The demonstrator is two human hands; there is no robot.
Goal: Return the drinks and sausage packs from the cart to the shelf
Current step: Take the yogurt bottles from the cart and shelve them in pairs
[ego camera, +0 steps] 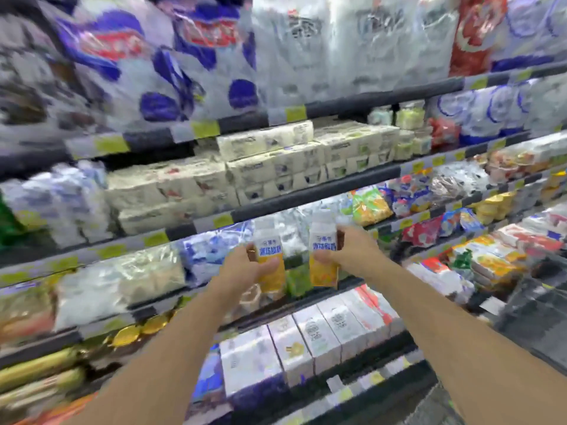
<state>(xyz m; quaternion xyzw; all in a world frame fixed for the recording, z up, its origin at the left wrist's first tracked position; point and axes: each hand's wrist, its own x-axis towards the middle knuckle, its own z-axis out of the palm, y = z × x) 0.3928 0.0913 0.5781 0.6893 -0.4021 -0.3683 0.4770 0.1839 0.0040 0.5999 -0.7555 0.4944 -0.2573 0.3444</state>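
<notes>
Two small white-and-yellow drink cartons with gabled tops are being held up in front of the shelving, one in each hand. The left hand is wrapping its fingers around the lower half of the left carton, thumb across the front; the right hand is closing in the same way on the right carton, fingers curled behind it. Both cartons are standing upright, near each other but apart, level with the middle dark-edged shelf of the chilled display.

This looks like the returning step for the drinks: carried over, not yet set down. The next move likely calls for finding the matching row and sliding each carton in upright without knocking the soft packs behind; where that row lies is too blurred to tell.

The shelves are looking crowded: pale boxed packs above, tall white cartons below, bright bagged goods to the right. The dark mesh at the lower right is probably the cart; no sausage packs are clearly showing.
</notes>
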